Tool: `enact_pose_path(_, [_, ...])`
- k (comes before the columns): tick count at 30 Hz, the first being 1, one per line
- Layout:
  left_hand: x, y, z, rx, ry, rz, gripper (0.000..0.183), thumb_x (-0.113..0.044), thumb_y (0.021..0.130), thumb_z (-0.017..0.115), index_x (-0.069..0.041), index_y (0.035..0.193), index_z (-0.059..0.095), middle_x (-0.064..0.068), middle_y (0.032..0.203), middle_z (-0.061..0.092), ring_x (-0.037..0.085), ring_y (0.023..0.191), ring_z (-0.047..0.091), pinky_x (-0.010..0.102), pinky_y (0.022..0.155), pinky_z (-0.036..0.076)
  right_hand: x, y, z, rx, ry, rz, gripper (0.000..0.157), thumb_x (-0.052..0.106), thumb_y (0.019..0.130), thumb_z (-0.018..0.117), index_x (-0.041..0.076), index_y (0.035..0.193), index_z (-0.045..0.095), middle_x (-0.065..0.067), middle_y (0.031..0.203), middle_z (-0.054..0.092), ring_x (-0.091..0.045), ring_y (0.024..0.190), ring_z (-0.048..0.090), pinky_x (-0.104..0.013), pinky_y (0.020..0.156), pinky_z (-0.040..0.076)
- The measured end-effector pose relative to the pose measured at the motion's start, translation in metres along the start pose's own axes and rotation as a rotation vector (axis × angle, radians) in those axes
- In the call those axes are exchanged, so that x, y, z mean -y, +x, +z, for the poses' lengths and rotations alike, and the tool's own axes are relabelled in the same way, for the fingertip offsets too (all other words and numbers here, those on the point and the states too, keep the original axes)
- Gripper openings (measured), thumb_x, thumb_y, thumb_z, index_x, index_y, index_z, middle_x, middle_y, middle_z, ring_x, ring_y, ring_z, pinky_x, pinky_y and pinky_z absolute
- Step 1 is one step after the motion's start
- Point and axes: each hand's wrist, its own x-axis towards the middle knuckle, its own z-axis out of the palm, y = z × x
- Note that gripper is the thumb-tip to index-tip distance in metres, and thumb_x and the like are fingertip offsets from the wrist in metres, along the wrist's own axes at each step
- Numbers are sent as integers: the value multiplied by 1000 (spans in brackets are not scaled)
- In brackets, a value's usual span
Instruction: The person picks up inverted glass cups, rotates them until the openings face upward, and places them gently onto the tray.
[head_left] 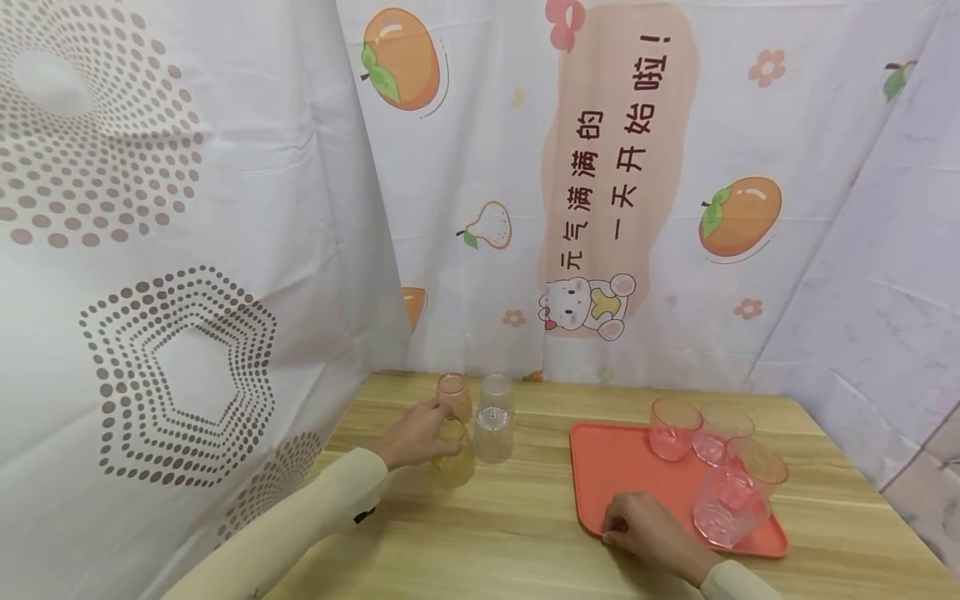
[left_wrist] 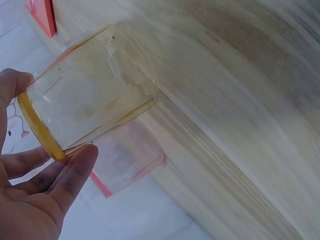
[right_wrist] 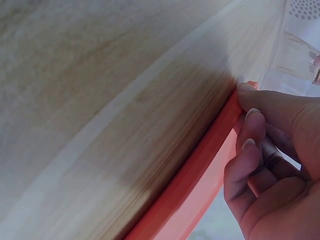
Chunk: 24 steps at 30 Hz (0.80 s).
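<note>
My left hand (head_left: 423, 435) grips a yellow-tinted glass (head_left: 454, 468) by its rim. In the left wrist view, thumb and fingers pinch the yellow rim of that glass (left_wrist: 92, 90) from opposite sides. A pink-rimmed glass (head_left: 453, 392) stands just behind it, and clear glassware (head_left: 493, 437) is to its right. My right hand (head_left: 647, 529) is at the near left corner of the orange-red tray (head_left: 615, 462). Its fingers are bent, and in the right wrist view the thumb and forefinger pinch the tray's rim (right_wrist: 185, 187).
Several clear and pink-rimmed glasses occupy the tray's right side, including a pink-rimmed one (head_left: 673, 437) at the back and a clear one (head_left: 727, 512) in front. Bare wood tabletop (head_left: 517, 517) lies between the hands. Printed curtains (head_left: 480, 275) hang behind and at the sides.
</note>
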Motion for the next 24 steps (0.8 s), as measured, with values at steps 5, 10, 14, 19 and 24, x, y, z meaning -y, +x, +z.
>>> enact_pose_path(5, [-6,-3,2,5,31,18,56,-44,87,77,-4,124,66,11,123,63,27,109,64,42,89,55,-1,0,1,-4,-17,3,14,17,83,87,19,77,74,19,76,58,3,70,52,-24,60,48])
enact_pose_path(10, [-16,-7,2,12,-3,48,54,-40,86,78,-6,125,65,10,125,62,28,112,63,44,91,54,-1,1,1,-12,-21,3,15,15,81,88,19,76,74,19,76,58,3,70,52,-24,60,48])
enact_pose_path(14, [-26,-9,3,23,-32,73,52,-39,87,78,-6,126,65,9,125,62,27,112,64,43,91,54,-2,1,2,-12,-7,7,15,15,82,87,19,76,74,19,76,58,3,70,53,-24,59,48])
enact_pose_path(19, [-35,-10,6,40,-48,81,52,-42,88,77,-9,125,65,9,127,60,25,113,63,42,93,54,-1,0,1,-18,-4,7,15,14,81,87,20,76,74,20,76,58,3,69,53,-23,59,48])
enact_pose_path(24, [-39,-10,11,48,-52,98,53,-45,87,78,-8,124,66,10,126,61,24,111,63,41,92,54,0,0,2,-19,-8,9,18,12,80,87,23,76,73,22,76,57,4,69,53,-23,59,48])
